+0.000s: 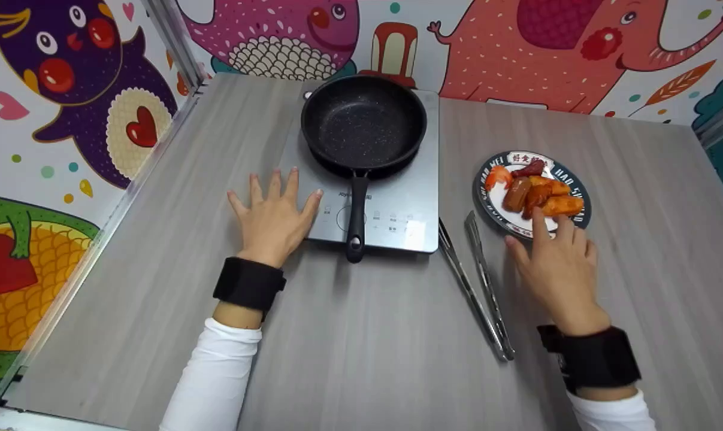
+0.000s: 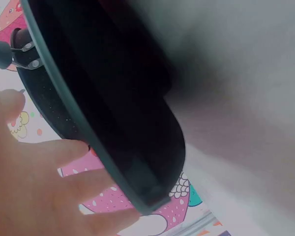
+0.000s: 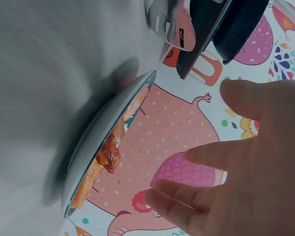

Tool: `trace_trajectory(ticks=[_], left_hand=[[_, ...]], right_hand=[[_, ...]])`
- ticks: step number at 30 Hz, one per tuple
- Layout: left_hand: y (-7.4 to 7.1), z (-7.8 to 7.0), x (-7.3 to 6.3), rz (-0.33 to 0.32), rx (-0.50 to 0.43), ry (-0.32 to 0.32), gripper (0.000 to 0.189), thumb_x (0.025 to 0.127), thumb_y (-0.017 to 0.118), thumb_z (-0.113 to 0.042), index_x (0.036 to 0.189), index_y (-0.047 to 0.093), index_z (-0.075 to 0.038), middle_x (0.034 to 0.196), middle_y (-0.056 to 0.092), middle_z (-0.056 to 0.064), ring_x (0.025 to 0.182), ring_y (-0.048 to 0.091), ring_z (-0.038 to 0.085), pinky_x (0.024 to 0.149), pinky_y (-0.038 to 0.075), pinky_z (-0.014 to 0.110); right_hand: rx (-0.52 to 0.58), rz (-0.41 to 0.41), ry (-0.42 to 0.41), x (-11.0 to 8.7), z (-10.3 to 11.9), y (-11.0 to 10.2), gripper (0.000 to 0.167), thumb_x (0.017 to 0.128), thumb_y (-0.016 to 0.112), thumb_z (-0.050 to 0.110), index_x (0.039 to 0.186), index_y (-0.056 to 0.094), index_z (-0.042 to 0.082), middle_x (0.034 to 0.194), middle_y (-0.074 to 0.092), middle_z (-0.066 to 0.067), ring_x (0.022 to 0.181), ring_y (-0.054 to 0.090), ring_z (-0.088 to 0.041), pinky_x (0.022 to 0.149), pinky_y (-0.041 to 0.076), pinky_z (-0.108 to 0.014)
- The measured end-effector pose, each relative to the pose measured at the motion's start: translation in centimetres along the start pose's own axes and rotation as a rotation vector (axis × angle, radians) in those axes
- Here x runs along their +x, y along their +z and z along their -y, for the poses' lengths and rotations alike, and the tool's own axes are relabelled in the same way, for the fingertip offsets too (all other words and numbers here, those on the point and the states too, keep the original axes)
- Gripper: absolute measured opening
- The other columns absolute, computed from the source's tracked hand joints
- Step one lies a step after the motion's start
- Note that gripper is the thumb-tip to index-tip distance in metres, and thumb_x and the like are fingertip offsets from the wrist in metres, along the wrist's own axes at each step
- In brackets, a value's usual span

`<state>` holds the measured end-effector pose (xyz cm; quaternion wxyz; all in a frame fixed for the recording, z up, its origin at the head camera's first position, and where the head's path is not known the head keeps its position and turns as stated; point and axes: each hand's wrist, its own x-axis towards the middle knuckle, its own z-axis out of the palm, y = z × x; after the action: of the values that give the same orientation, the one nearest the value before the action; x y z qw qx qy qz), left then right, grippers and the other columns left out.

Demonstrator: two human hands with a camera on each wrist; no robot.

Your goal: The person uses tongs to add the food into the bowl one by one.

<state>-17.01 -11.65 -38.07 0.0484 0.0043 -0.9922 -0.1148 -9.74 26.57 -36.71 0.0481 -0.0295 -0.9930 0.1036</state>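
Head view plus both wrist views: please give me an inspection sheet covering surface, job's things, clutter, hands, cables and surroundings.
Surface: wood-grain table.
Job's things: frying pan on a silver cooker, handle toward the person; metal tongs lying spread; plate holding food.
Clutter: nothing seen.
Hands: left hand, fingers spread, near the cooker's left edge, contact unclear; right hand near the plate's near rim; neither grips anything.
Cables: nothing seen.
Surroundings: cartoon-print walls.

A grey wood-grained worktop meets a back wall printed with a coral elephant and a pink creature. Left of a metal post, a side panel shows a purple bird.
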Motion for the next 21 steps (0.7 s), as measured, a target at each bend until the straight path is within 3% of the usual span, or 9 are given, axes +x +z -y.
trace_trajectory(ticks=[4,11,17,21], left_hand=[[0.1,-0.3,-0.4,-0.031,-0.017,0.009,0.079,0.082,0.012,-0.072,0.14,0.027,-0.021,0.142,0.028,0.011,0.13,0.014,0.042,0.094,-0.004,0.067],[-0.1,-1.5,-0.6,-0.045,-0.132,0.042,0.078,0.082,0.013,-0.071,0.137,0.035,-0.02,0.138,0.036,0.009,0.129,0.023,0.035,0.099,0.012,0.059],[0.2,-2.4,-1.3,-0.104,-0.288,0.069,0.071,0.085,0.018,-0.067,0.13,0.046,-0.021,0.133,0.042,0.004,0.123,0.033,0.025,0.098,0.029,0.046],[0.9,-2.5,-1.8,-0.189,-0.351,0.068,0.066,0.086,0.021,-0.065,0.124,0.052,-0.021,0.121,0.049,0.0,0.11,0.04,0.019,0.09,0.035,0.036]], right_hand=[[0.001,-0.003,-0.033,-1.6,0.0,-0.1,0.069,0.089,0.039,0.053,0.136,0.031,0.004,0.116,0.039,-0.032,0.098,0.039,-0.048,0.072,0.034,-0.06],[0.081,0.191,-0.054,-2.9,0.7,0.1,0.08,0.087,0.027,0.063,0.138,0.025,0.002,0.104,0.055,-0.031,0.09,0.053,-0.047,0.069,0.041,-0.058],[0.104,0.312,-0.097,-3.5,1.4,1.3,0.082,0.084,0.03,0.066,0.142,0.019,0.008,0.081,0.061,-0.009,0.073,0.058,-0.028,0.063,0.045,-0.047],[0.099,0.326,-0.128,-3.9,2.0,2.0,0.085,0.082,0.033,0.068,0.142,0.017,0.011,0.094,0.062,-0.015,0.081,0.059,-0.031,0.066,0.045,-0.048]])
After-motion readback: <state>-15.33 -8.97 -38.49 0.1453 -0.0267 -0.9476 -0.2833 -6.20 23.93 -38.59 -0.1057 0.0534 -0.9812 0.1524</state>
